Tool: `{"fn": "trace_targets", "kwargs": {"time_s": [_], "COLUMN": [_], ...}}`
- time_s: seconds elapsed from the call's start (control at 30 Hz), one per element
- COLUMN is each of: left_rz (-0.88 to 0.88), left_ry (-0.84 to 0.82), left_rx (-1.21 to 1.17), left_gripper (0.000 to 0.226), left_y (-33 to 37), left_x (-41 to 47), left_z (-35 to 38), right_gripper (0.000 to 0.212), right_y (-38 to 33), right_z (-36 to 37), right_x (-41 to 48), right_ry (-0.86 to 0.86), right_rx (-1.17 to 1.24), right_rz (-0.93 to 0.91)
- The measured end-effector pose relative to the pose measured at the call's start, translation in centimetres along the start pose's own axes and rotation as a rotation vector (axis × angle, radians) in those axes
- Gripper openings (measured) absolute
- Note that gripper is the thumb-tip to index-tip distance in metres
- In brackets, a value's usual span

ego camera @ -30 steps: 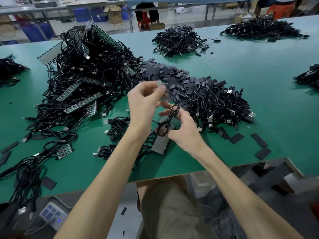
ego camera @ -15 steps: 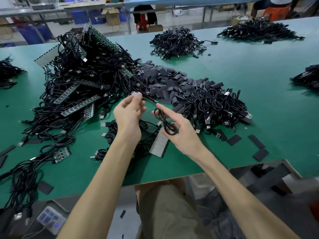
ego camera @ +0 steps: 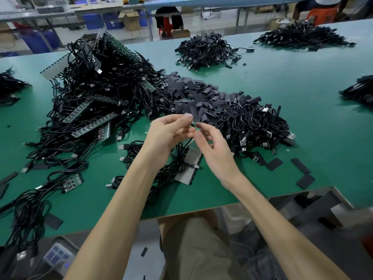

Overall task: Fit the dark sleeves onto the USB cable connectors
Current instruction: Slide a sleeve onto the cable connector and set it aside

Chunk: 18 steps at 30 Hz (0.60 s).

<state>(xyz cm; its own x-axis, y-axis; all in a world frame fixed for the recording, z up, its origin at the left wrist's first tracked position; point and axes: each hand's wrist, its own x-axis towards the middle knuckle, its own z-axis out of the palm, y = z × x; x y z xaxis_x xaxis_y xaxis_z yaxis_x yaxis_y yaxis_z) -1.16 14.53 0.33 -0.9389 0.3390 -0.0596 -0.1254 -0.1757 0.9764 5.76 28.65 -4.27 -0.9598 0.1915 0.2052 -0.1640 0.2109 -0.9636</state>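
Note:
My left hand (ego camera: 168,133) pinches the end of a thin black USB cable (ego camera: 184,147) between thumb and fingertips, above the green table (ego camera: 314,126). The cable hangs down between my hands to a loose bundle on the table. My right hand (ego camera: 215,149) is just to the right, its index finger and thumb close to the cable end but apart from each other, and nothing shows in its grasp. A heap of flat dark sleeves (ego camera: 201,96) lies behind my hands. Beside it on the right is a pile of coiled USB cables (ego camera: 252,124).
A big tangle of cables with green circuit strips (ego camera: 96,98) fills the left. A grey strip board (ego camera: 190,168) lies under my hands. Loose sleeves (ego camera: 274,164) lie at the right front. More cable piles (ego camera: 205,49) sit farther back. The table edge runs just below my forearms.
The cable loop that my right hand held has dropped out of it. My two hands have come together, and my left hand has moved right with the cable end.

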Motion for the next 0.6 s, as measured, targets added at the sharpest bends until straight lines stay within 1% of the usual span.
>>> {"fn": "trace_targets", "kwargs": {"time_s": [0.07, 0.1, 0.2, 0.3, 0.33, 0.4, 0.47, 0.53, 0.6], "left_rz": [-0.002, 0.004, 0.069, 0.115, 0.139, 0.2, 0.235, 0.217, 0.197], "left_ry": [-0.082, -0.108, -0.11, -0.126, -0.104, -0.001, 0.084, 0.052, -0.013], "left_rx": [0.048, 0.109, 0.311, 0.38, 0.424, 0.585, 0.789, 0.973, 1.133], "left_gripper": [0.018, 0.02, 0.022, 0.022, 0.022, 0.017, 0.009, 0.008, 0.013], "left_y": [0.1, 0.1, 0.4, 0.8, 0.8, 0.4, 0.0, -0.6, -1.4], "left_x": [-0.1, -0.2, -0.1, 0.4, 0.7, 1.9, 3.1, 3.9, 4.6], "left_z": [0.5, 0.8, 1.4, 1.7, 1.8, 2.0, 2.6, 3.5, 4.4], "right_gripper": [0.022, 0.023, 0.034, 0.034, 0.032, 0.027, 0.027, 0.029, 0.029], "right_y": [-0.1, -0.2, -0.3, -0.4, -0.6, -0.7, -0.8, -0.8, -0.8], "right_z": [-0.1, -0.2, -0.5, -0.5, -0.5, -0.5, -0.4, -0.4, -0.5], "right_x": [0.0, 0.0, 0.0, -0.2, -0.2, -0.2, -0.3, -0.4, -0.4], "right_ry": [0.054, 0.081, 0.166, 0.205, 0.207, 0.213, 0.21, 0.193, 0.184], "right_rx": [0.048, 0.077, 0.114, 0.103, 0.111, 0.119, 0.112, 0.117, 0.138], "right_rz": [-0.02, -0.028, -0.021, -0.024, -0.02, -0.003, 0.024, 0.047, 0.061]}}
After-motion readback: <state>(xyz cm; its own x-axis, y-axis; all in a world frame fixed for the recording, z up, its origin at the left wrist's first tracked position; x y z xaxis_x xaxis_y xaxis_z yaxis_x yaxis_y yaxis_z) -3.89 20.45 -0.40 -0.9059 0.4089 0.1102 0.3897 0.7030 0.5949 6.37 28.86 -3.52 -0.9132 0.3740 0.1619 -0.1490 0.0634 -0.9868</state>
